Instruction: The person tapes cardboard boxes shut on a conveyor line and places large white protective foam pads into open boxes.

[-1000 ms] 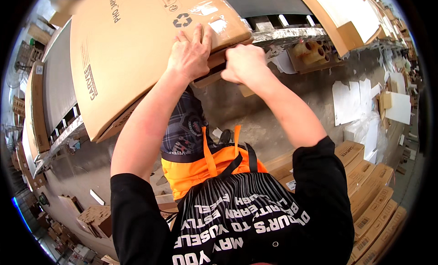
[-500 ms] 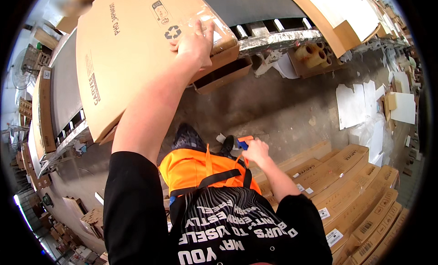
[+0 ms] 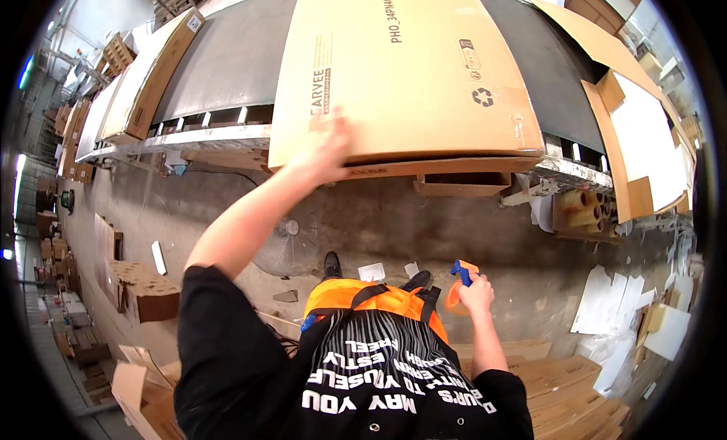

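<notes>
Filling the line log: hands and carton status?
Left hand over near edge of large carton, contact unclear. Right hand holding blue-orange handheld tool. Large carton flat on conveyor; opened carton at right.

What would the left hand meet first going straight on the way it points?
Most likely the large brown carton: the left hand points across its top face from the near edge. Blur leaves unclear whether it touches or hovers above.
</notes>
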### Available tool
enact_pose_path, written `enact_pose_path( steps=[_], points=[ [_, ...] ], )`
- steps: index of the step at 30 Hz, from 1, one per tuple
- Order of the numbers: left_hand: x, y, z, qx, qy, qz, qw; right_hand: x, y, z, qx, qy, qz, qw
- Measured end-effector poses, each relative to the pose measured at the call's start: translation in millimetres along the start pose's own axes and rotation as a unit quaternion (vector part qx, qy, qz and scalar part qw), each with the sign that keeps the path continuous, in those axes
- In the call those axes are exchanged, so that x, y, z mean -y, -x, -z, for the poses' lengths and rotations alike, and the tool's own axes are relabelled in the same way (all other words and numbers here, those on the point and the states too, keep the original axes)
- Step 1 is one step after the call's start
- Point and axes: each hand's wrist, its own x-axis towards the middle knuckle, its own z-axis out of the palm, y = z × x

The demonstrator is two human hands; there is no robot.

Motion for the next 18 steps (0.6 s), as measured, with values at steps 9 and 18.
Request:
enact_pose_path(
  steps=[9,18],
  points=[
    [118.8,70.1,-118.2,-0.211,0.135,-0.039,0.967,317.4,29.8,128.5,-0.267,-0.102,0.329,0.900],
    [125.5,60.3,-129.8,-0.336,0.173,-0.072,0.923,502.7,21.9,141.7,-0.018,0.165,0.237,0.957]
  ],
)
